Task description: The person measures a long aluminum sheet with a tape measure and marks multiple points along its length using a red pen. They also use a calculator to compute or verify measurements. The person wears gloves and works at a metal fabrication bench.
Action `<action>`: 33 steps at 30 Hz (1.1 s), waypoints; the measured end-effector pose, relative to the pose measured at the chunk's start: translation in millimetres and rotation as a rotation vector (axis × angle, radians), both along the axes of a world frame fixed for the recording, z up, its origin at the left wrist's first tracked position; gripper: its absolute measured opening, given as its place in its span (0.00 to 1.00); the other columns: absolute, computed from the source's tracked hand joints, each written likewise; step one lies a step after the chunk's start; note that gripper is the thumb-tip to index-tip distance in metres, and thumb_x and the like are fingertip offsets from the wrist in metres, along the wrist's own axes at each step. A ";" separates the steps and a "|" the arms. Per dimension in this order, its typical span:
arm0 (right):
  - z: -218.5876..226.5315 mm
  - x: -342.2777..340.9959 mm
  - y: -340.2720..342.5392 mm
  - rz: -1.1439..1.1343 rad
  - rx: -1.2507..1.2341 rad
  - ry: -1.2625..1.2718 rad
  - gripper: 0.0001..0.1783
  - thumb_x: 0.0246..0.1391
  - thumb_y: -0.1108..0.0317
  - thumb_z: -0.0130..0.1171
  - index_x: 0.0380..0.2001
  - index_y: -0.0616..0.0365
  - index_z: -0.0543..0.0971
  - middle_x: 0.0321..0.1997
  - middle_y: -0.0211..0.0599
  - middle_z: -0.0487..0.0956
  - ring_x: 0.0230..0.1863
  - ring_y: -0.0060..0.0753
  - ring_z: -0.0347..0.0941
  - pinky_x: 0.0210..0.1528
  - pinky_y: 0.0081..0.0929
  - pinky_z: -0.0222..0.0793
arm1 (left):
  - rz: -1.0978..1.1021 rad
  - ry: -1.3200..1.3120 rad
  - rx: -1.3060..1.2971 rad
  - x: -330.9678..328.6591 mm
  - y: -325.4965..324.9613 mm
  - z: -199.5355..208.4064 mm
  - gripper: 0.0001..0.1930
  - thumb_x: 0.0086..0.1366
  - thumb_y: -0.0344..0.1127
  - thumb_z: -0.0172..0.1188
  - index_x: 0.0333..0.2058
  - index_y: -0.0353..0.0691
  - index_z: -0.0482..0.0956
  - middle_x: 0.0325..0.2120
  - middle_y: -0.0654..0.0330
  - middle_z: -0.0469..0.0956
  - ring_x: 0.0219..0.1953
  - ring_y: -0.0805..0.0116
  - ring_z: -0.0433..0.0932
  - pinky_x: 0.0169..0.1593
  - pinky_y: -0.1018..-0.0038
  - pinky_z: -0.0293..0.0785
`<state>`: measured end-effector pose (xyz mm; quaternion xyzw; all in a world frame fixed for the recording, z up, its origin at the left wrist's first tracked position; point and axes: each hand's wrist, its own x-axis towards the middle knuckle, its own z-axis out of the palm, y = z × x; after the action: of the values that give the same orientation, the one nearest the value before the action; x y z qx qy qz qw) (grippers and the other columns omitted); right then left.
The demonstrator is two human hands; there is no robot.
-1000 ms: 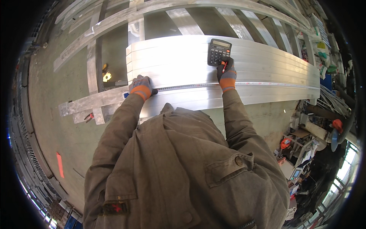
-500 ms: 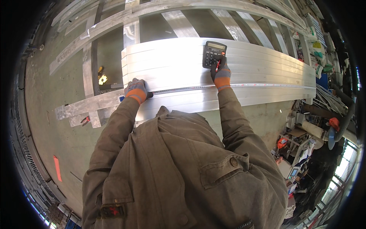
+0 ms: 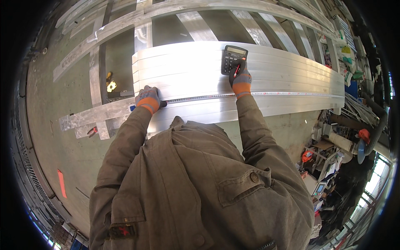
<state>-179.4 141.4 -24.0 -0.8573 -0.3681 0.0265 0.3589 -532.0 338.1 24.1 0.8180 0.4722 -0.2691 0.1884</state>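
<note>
In the head view, the measuring tape (image 3: 266,93) lies across the pale metal panels (image 3: 183,66), reaching from the left hand (image 3: 148,99) to near their right end. The left grip is partly curled at the tape's left end; whether its fingers clasp the tape or only press beside it, I cannot tell. The right hand (image 3: 241,79) has its grip drawn closed around a red pen (image 3: 237,71), with fingers over the lower keys of the calculator (image 3: 235,51), which rests on the panels.

If the left hand shifts, the tape could slide or turn askew on the smooth metal, likely spoiling a reading. Crowded by the pen, a gloved finger could hit a wrong key; a sideways push could skid the calculator. Glare off the panels may also make marks hard to see.

The tape's long axis runs left to right, roughly along the panel seams, bowed by the lens. The calculator's long axis points away from the person, display at the far end, top leaning slightly right.
</note>
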 end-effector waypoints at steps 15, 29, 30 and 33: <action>-35.5 -12.9 -8.7 0.095 -0.126 0.031 0.36 0.67 0.62 0.68 0.75 0.49 0.71 0.54 0.57 0.86 0.50 0.69 0.88 0.52 0.59 0.85 | -0.001 0.021 -0.019 2.1 1.0 3.4 0.42 0.54 0.67 0.85 0.61 0.48 0.86 0.65 0.50 0.79 0.70 0.41 0.78 0.73 0.50 0.77; 3.4 1.4 -5.1 -0.026 -0.012 -0.011 0.20 0.64 0.72 0.63 0.58 0.51 0.77 0.40 0.45 0.86 0.43 0.62 0.87 0.46 0.53 0.82 | -0.007 0.081 -0.031 7.9 -0.4 13.4 0.39 0.60 0.65 0.83 0.65 0.52 0.86 0.67 0.55 0.78 0.72 0.50 0.78 0.72 0.54 0.77; 2.1 2.5 -1.7 -0.009 -0.062 -0.005 0.20 0.63 0.72 0.64 0.58 0.51 0.77 0.40 0.44 0.86 0.43 0.61 0.87 0.46 0.53 0.82 | -0.005 0.081 -0.032 8.0 -1.0 14.6 0.39 0.60 0.65 0.83 0.65 0.52 0.86 0.67 0.55 0.78 0.71 0.50 0.78 0.72 0.54 0.77; -0.9 6.8 5.6 0.032 -0.186 0.028 0.22 0.63 0.72 0.65 0.59 0.50 0.77 0.40 0.43 0.86 0.43 0.60 0.87 0.46 0.53 0.81 | 0.001 0.055 -0.039 7.8 -0.7 17.7 0.42 0.57 0.66 0.84 0.64 0.49 0.86 0.66 0.51 0.79 0.71 0.44 0.78 0.73 0.51 0.77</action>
<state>-172.6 147.0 -24.9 -0.8805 -0.3727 0.0784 0.2823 -524.2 337.5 41.8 0.8063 0.4722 -0.3006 0.1912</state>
